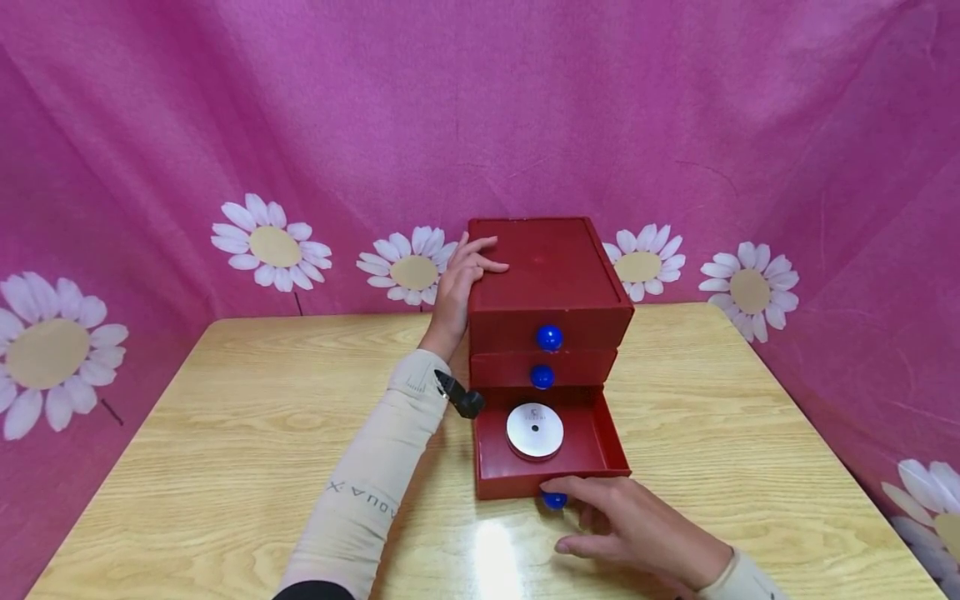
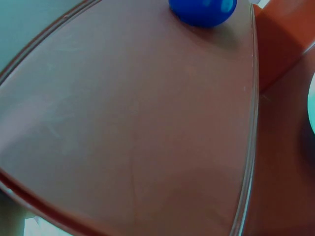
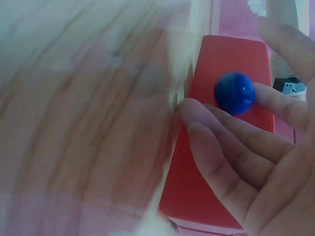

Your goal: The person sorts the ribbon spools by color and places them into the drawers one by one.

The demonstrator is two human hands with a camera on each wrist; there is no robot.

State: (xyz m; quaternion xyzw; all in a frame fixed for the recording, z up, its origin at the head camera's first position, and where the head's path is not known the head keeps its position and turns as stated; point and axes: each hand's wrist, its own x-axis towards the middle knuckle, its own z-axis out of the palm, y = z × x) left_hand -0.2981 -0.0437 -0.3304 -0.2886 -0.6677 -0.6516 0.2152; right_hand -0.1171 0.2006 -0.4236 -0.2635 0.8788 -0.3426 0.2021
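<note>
A dark red drawer cabinet (image 1: 547, 262) stands on the table with its bottom drawer (image 1: 585, 454) pulled out. In that drawer lies a thick, round, silvery-white disc (image 1: 535, 427) with a small centre hole and faint print. My left hand (image 1: 456, 292) rests on the cabinet's upper left edge, fingers spread over the top. My right hand (image 1: 626, 521) is at the bottom drawer's blue knob (image 3: 234, 93). One finger touches the knob, while the thumb and other fingers stay apart, not closed round it.
Above the open drawer, the middle drawer (image 1: 502, 371) sticks out slightly less than the top drawer (image 1: 506, 332); each has a blue knob. The wooden table (image 1: 262, 417) extends to both sides. A pink curtain (image 1: 450, 108) with daisies hangs behind.
</note>
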